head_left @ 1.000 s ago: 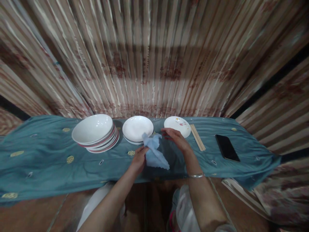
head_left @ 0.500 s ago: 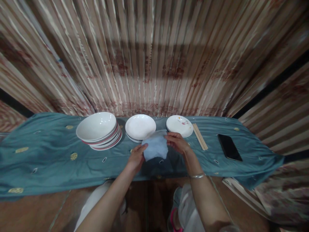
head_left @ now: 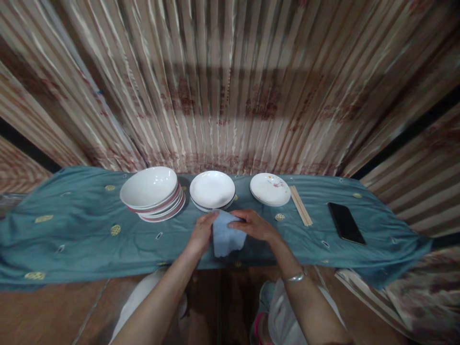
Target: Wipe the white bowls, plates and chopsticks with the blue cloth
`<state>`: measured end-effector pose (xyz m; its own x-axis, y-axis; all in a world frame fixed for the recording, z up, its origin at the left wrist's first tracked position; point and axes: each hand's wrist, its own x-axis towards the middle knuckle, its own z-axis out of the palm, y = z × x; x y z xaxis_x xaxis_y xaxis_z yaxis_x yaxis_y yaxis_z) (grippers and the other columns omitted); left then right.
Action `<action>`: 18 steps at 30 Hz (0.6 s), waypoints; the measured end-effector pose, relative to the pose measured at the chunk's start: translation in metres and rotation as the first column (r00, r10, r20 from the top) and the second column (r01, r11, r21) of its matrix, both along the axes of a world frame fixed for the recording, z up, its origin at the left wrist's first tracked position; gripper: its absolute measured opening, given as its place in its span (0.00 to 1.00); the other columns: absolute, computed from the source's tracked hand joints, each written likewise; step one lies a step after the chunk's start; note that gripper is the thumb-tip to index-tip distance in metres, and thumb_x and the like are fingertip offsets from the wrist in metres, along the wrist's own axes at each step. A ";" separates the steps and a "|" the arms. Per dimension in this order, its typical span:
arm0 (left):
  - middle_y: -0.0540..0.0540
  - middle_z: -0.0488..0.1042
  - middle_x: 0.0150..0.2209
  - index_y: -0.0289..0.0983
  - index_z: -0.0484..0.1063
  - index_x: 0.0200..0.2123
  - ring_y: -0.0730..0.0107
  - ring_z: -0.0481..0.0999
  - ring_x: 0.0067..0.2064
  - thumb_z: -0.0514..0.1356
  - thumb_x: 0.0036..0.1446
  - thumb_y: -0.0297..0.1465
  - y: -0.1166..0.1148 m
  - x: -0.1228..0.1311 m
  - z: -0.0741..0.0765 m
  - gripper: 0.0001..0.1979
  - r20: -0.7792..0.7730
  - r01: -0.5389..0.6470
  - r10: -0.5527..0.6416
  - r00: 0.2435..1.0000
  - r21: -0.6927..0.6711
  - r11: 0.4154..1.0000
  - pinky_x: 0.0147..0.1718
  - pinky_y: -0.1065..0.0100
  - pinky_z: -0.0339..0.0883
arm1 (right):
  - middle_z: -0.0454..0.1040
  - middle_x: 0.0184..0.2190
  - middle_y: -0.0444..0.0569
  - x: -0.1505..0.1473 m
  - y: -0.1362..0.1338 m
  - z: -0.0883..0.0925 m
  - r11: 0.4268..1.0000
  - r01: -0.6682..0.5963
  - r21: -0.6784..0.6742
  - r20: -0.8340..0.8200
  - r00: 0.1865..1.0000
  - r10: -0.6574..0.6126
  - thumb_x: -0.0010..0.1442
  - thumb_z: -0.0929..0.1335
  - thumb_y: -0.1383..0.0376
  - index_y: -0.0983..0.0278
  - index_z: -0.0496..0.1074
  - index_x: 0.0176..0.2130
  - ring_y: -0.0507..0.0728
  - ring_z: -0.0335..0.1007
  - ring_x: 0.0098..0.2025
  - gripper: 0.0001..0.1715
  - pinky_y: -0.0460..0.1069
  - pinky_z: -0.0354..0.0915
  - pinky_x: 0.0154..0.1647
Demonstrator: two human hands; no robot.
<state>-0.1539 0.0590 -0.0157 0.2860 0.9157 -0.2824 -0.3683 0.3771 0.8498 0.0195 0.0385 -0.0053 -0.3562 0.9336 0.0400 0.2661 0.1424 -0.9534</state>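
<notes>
Both my hands hold a light blue cloth (head_left: 224, 237) over the teal tablecloth (head_left: 79, 239). My left hand (head_left: 201, 232) grips its left edge with curled fingers. My right hand (head_left: 253, 224) lies over its upper right part, fingers closed on the fabric. Just beyond the cloth stands a small stack of white plates (head_left: 212, 189). A taller stack of white bowls with red rims (head_left: 153, 198) sits to the left. To the right is a white plate with a floral print (head_left: 270, 189).
Wooden chopsticks (head_left: 301, 212) lie right of the floral plate, and a black phone (head_left: 346, 223) lies further right. A striped curtain (head_left: 230, 86) hangs behind the table. My knees and a brown floor show below the table edge.
The cloth hung loose from my left hand, then both hands spread it flat. Now it is gathered smaller and lower, with my right hand moved left over it.
</notes>
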 end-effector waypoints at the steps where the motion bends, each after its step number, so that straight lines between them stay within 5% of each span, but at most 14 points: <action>1: 0.49 0.73 0.20 0.33 0.74 0.24 0.73 0.69 0.21 0.70 0.36 0.42 0.002 -0.002 0.001 0.18 -0.007 -0.006 0.006 1.000 0.006 1.000 0.22 0.71 0.63 | 0.70 0.24 0.40 0.000 0.002 -0.003 1.000 0.022 -0.001 0.016 1.000 -0.022 0.55 0.68 0.52 0.64 0.77 0.32 0.51 0.63 0.27 0.19 0.44 0.58 0.28; 6: 0.45 0.76 0.29 0.34 0.75 0.31 0.68 0.75 0.31 0.69 0.38 0.43 0.011 -0.018 -0.002 0.21 -0.058 -0.148 0.155 0.986 0.106 0.983 0.30 0.68 0.69 | 0.62 0.17 0.39 0.013 0.012 -0.014 0.962 0.274 0.018 0.050 0.960 -0.274 0.53 0.66 0.50 0.64 0.72 0.24 0.49 0.54 0.22 0.21 0.44 0.50 0.23; 11: 0.44 0.75 0.43 0.39 0.73 0.42 0.63 0.74 0.44 0.68 0.42 0.39 0.017 -0.032 -0.019 0.21 -0.186 -0.268 0.332 0.925 0.300 0.915 0.44 0.63 0.68 | 0.67 0.19 0.42 0.034 0.022 -0.014 0.795 0.567 0.215 0.134 0.789 -0.599 0.54 0.64 0.55 0.63 0.73 0.27 0.53 0.59 0.25 0.16 0.47 0.57 0.27; 14: 0.41 0.65 0.59 0.42 0.67 0.53 0.55 0.65 0.59 0.65 0.46 0.37 0.020 -0.036 -0.037 0.29 -0.287 -0.296 0.420 0.861 0.388 0.873 0.55 0.58 0.60 | 0.77 0.33 0.47 0.037 0.035 -0.010 0.705 0.639 0.306 0.167 0.693 -0.701 0.53 0.62 0.64 0.61 0.75 0.40 0.58 0.69 0.37 0.17 0.51 0.64 0.41; 18: 0.43 0.49 0.69 0.44 0.56 0.63 0.55 0.44 0.69 0.62 0.50 0.38 0.028 -0.037 -0.062 0.37 -0.370 -0.267 0.414 0.832 0.387 0.882 0.64 0.58 0.43 | 0.78 0.43 0.50 0.025 0.061 -0.008 0.718 0.621 0.314 0.307 0.649 -0.696 0.54 0.62 0.69 0.58 0.76 0.44 0.61 0.70 0.48 0.20 0.54 0.61 0.54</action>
